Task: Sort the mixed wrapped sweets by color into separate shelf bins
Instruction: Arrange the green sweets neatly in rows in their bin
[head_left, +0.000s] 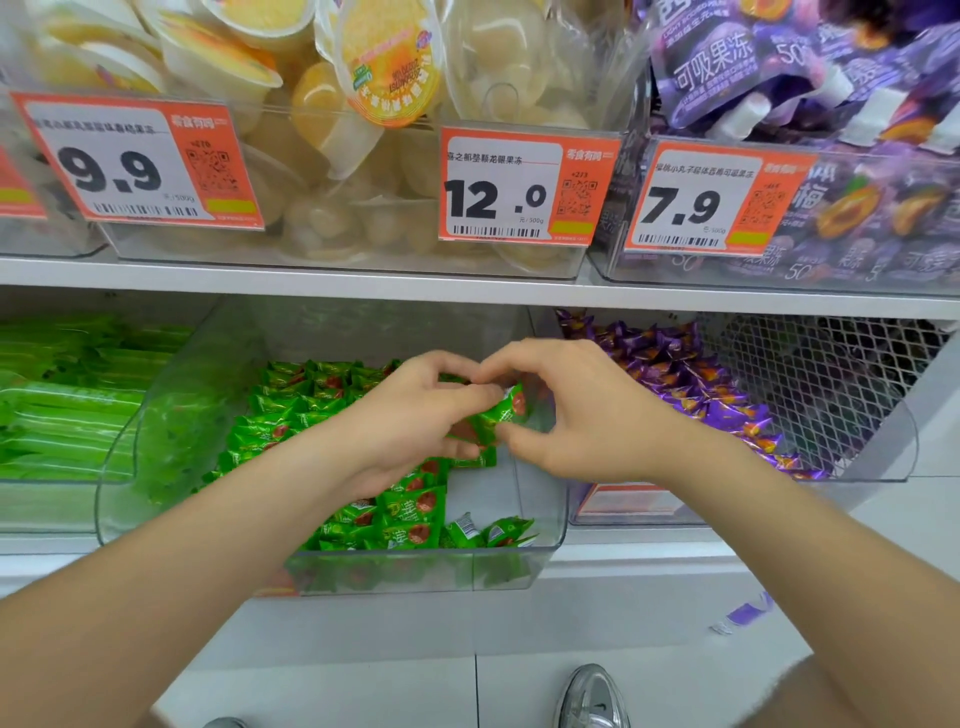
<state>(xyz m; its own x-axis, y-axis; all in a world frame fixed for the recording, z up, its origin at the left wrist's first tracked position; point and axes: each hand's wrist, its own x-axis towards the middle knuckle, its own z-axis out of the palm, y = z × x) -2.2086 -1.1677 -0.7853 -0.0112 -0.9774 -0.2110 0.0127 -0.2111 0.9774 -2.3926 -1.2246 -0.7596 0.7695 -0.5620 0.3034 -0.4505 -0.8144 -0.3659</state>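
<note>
I am gripping a green sweet (503, 410) in my left hand (415, 415) over the green bin (415, 571). Its long axis is pointing up-right into my right hand (587, 415), which is pinching its end, nearer the purple bin (904, 441).

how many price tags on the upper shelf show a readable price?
3: 9.9 tag at left, 12.0 tag in the middle, 7.9 tag at right. Another tag is cut off at far left.

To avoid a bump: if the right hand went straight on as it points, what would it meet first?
Probably the green wrapped sweet that the left hand holds; depth is unclear.
</note>
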